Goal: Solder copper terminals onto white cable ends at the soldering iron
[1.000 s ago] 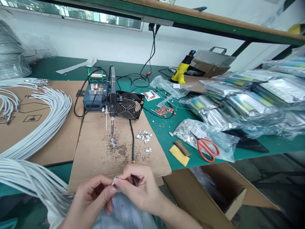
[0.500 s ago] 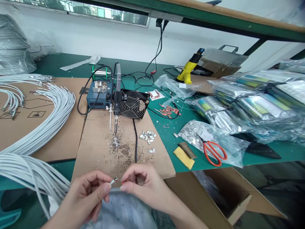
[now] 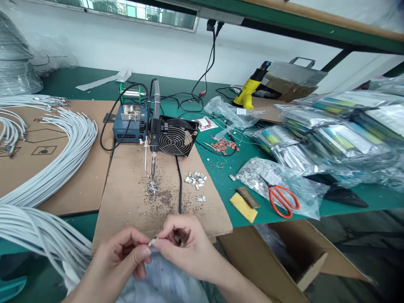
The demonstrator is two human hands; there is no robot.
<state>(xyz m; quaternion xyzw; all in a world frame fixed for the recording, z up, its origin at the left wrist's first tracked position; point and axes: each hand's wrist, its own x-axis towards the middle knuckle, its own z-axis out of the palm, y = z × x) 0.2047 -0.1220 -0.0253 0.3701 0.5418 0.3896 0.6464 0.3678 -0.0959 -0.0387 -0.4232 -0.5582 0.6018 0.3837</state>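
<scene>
My left hand (image 3: pixel 126 254) is closed, thumb and forefinger pinching the end of a white cable (image 3: pixel 151 243). My right hand (image 3: pixel 183 242) meets it there, thumb and forefinger pressed together over the thin wires at the cable's tip. Those wires are mostly hidden by the fingers. Something small and red (image 3: pixel 168 238) shows inside the curl of my right hand, too little seen to name. Both hands are over my lap at the front edge of the cardboard sheet (image 3: pixel 126 202).
A soldering iron (image 3: pixel 154 130) is clamped upright before its blue station (image 3: pixel 131 126), beside a fan (image 3: pixel 176 139). Small metal connectors (image 3: pixel 196 180), a yellow sponge (image 3: pixel 243 207) and red-handled scissors (image 3: pixel 282 200) lie rightward. Bundled white cables (image 3: pixel 72 164) lie left; a heat gun (image 3: pixel 249 90) stands behind.
My right hand has moved left to the cable end and closed its fingertips over the coloured wires, which were bare before. The left hand keeps its pinch on the cable.
</scene>
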